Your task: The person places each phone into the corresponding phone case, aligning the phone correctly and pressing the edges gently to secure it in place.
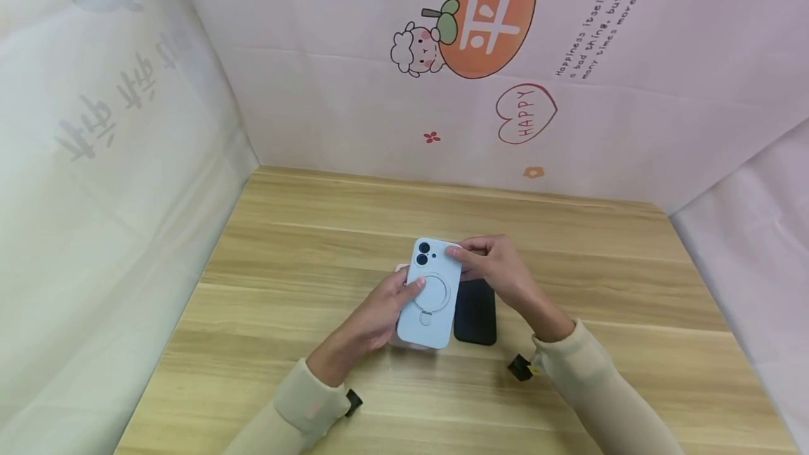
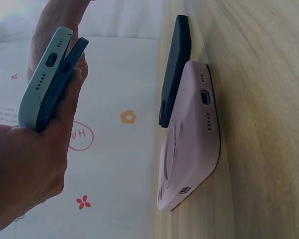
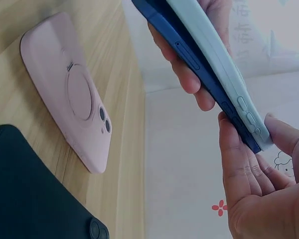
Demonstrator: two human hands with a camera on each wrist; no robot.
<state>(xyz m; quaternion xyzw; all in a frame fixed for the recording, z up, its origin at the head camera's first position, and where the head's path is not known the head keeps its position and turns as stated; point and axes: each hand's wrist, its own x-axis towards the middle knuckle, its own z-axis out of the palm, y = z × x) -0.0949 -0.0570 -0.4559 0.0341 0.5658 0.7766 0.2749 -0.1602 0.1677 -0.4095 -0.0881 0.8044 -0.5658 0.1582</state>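
Setting: small staged recording booth, not a lived-in room. Evidence: a light wood-grain counter closed in on three sides by hung pink cloth backdrops; rear cloth printed with a cartoon sheep and orange fruit, a "HAPPY" heart, small flowers and English text. Several phone cases laid out on the counter.

Pink case and black case lying under the hands, bare wooden table all around, curtain walls closing three sides

A wooden table stands enclosed by pale pink cartoon-printed cloth walls.
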